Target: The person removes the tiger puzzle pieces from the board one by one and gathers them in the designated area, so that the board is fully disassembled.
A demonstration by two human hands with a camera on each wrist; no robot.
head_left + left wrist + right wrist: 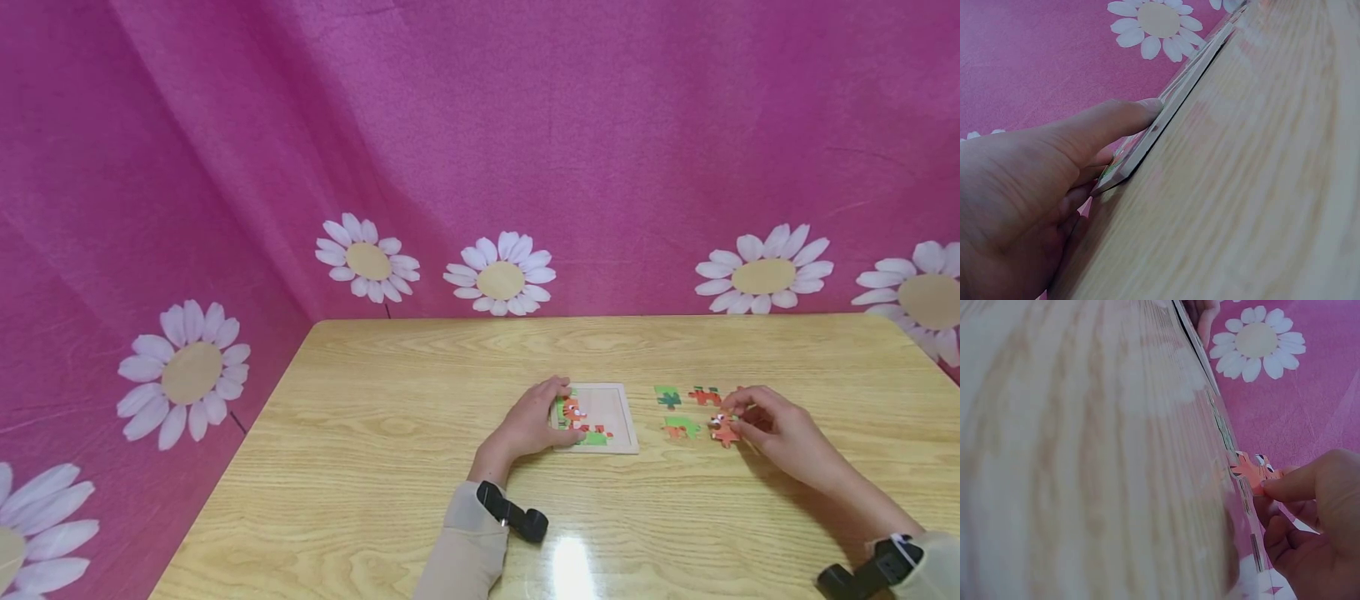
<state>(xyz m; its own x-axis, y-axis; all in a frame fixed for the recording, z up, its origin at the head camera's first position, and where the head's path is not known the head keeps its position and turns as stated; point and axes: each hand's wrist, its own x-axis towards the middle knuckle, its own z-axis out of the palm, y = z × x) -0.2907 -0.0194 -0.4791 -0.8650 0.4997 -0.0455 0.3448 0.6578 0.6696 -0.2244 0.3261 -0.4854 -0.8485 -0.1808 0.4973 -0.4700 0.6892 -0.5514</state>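
Note:
My left hand point(525, 418) grips the left side of a square wooden puzzle tray point(632, 433), thumb along the near edge and fingers toward the far left corner. In the left wrist view, the thumb point(1129, 115) presses on the tray's rim. Joined pieces with an orange figure and green ground line the tray's left and near sides; the rest is bare board. To the right, my right hand point(787, 429) pinches an orange puzzle piece point(724, 428) with a printed face between thumb and fingers. The right wrist view shows this piece point(1254, 474) tilted up at the fingertips.
Between the tray and my right hand lie loose pieces: a green one point(667, 397), a red one point(705, 396) and a green-and-orange one point(681, 427). The wooden table point(375, 467) meets a pink curtain point(600, 167) with printed daisies.

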